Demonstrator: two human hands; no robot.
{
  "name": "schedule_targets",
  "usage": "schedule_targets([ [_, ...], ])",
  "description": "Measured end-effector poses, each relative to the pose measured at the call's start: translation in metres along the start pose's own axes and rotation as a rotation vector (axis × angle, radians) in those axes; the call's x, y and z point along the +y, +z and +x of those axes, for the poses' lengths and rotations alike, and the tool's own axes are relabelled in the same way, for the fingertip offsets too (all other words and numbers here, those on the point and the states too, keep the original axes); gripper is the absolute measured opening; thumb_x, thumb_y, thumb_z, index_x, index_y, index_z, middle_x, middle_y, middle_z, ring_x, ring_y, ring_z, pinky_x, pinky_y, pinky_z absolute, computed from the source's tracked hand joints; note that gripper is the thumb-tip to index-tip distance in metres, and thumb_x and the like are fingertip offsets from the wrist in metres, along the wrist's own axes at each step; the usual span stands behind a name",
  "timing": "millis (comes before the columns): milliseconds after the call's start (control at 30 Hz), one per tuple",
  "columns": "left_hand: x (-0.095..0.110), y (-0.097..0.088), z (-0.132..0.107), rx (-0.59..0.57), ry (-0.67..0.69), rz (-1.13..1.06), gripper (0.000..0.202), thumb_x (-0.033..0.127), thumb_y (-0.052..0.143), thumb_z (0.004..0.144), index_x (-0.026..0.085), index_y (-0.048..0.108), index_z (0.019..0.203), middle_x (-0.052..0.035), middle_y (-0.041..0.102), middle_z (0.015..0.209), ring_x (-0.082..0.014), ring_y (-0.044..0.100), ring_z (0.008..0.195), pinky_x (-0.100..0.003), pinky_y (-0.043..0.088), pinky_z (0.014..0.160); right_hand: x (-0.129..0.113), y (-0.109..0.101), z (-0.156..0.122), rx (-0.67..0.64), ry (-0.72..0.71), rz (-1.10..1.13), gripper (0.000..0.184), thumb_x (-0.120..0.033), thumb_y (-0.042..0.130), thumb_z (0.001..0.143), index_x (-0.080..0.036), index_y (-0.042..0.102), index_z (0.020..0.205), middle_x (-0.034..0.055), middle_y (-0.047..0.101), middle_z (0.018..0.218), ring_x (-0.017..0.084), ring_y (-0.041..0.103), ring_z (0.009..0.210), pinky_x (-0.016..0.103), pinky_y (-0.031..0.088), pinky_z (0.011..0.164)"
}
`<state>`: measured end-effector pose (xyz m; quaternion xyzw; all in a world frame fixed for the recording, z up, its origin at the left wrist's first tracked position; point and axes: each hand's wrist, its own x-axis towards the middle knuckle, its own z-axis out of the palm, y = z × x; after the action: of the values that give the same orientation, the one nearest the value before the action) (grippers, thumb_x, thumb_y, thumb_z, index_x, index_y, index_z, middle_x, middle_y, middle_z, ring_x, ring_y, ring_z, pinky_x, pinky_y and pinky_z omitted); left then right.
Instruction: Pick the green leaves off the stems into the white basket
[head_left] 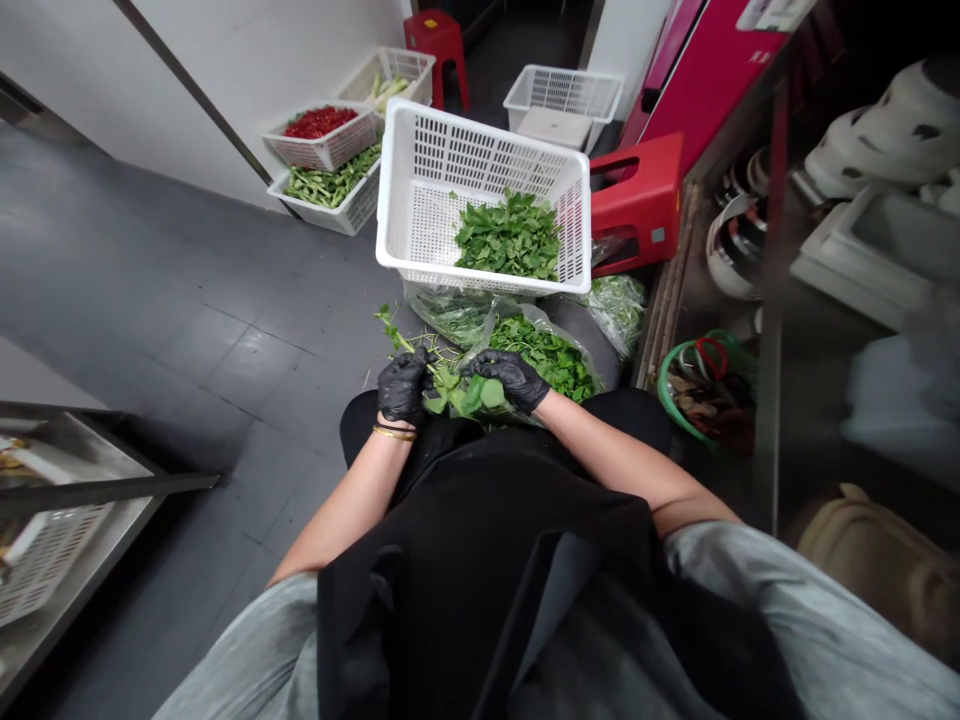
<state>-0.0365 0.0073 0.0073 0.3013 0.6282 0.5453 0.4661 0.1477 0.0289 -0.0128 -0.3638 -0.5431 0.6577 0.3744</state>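
Both of my hands wear black gloves and are held close together over my lap. My left hand (403, 385) is closed around a leafy green stem (396, 335), whose top pokes out above the fingers. Pinched fingers of my right hand (511, 378) touch the broad green leaves (469, 396) that hang between the two hands. Just beyond the right hand lies an open clear plastic bag of leafy greens (544, 350). Farther out, a white perforated basket (420, 235) is tilted toward me, with a heap of picked leaves (510, 235) in it.
At the back left stand white baskets with red chillies (320, 123) and green vegetables (330, 180). A red stool (649, 205) lies on its side right of the big basket. Metal shelving with a green-rimmed basket (667, 385) lines the right; a metal rack (112, 490) stands left.
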Motion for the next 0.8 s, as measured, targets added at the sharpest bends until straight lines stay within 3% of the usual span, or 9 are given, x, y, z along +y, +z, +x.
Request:
schedule_targets([
  [100,-0.001,0.016,-0.006,0.017,0.005,-0.017,0.029,0.040,0.074,0.065,0.019,0.057,0.057,0.0034,0.052,0.046,-0.0085,0.041,0.040,-0.024,0.032,0.042,0.007,0.006,0.017,-0.011,-0.028,-0.101,0.029,-0.042,0.071,0.067,-0.015,0.070,0.078,0.0038,0.069,0.085,0.018,0.061,0.088,0.032,0.044,0.089],
  [200,-0.003,0.025,-0.002,0.061,0.038,-0.029,0.028,0.037,0.078,0.060,0.017,0.058,0.059,0.0043,0.055,0.050,-0.0082,0.045,0.045,-0.023,0.034,0.046,0.016,0.015,0.027,-0.056,0.038,-0.061,0.038,-0.050,0.072,0.063,-0.014,0.069,0.077,0.0023,0.066,0.080,0.016,0.058,0.079,0.031,0.045,0.081],
  [367,-0.015,0.026,0.014,0.061,0.095,-0.016,0.026,0.034,0.079,0.060,0.016,0.060,0.057,0.0044,0.054,0.050,-0.0076,0.045,0.047,-0.022,0.036,0.049,0.024,0.022,0.034,-0.076,0.150,0.073,0.041,-0.049,0.079,0.054,-0.012,0.065,0.067,-0.0015,0.060,0.068,0.012,0.054,0.069,0.028,0.045,0.072],
  [467,-0.020,0.024,0.021,0.057,0.099,-0.088,0.026,0.037,0.077,0.063,0.017,0.061,0.061,0.0030,0.058,0.053,-0.0091,0.051,0.051,-0.023,0.040,0.053,0.022,0.019,0.046,0.011,0.168,0.103,0.041,-0.048,0.080,0.050,-0.013,0.063,0.064,-0.0019,0.061,0.065,0.012,0.055,0.068,0.027,0.047,0.071],
  [567,-0.012,0.017,0.034,0.053,0.120,-0.244,0.027,0.040,0.077,0.065,0.018,0.062,0.066,0.0014,0.063,0.062,-0.0102,0.057,0.059,-0.023,0.046,0.060,0.011,0.000,0.069,0.232,0.143,0.163,0.041,-0.052,0.077,0.055,-0.015,0.063,0.068,0.0001,0.063,0.067,0.014,0.059,0.070,0.028,0.050,0.068],
  [700,0.007,-0.002,0.066,0.107,0.055,-0.408,0.024,0.033,0.078,0.063,0.018,0.059,0.066,0.0023,0.063,0.064,-0.0090,0.058,0.060,-0.023,0.048,0.060,-0.018,-0.054,0.113,0.512,-0.005,0.110,0.042,-0.058,0.061,0.074,-0.017,0.063,0.084,0.0023,0.064,0.074,0.015,0.061,0.072,0.027,0.050,0.061],
  [733,0.009,-0.006,0.073,0.109,-0.005,-0.398,0.023,0.030,0.078,0.062,0.018,0.059,0.066,0.0026,0.062,0.062,-0.0089,0.058,0.059,-0.022,0.048,0.058,-0.026,-0.067,0.124,0.522,-0.058,0.045,0.041,-0.056,0.060,0.076,-0.017,0.063,0.088,0.0023,0.064,0.076,0.015,0.061,0.073,0.026,0.050,0.062],
  [800,0.008,-0.011,0.083,0.080,-0.107,-0.313,0.018,0.027,0.076,0.063,0.017,0.062,0.067,0.0012,0.064,0.064,-0.0093,0.057,0.057,-0.023,0.047,0.055,-0.037,-0.079,0.140,0.399,-0.115,-0.129,0.038,-0.052,0.063,0.076,-0.016,0.064,0.089,0.0023,0.064,0.078,0.014,0.060,0.074,0.026,0.050,0.065],
])
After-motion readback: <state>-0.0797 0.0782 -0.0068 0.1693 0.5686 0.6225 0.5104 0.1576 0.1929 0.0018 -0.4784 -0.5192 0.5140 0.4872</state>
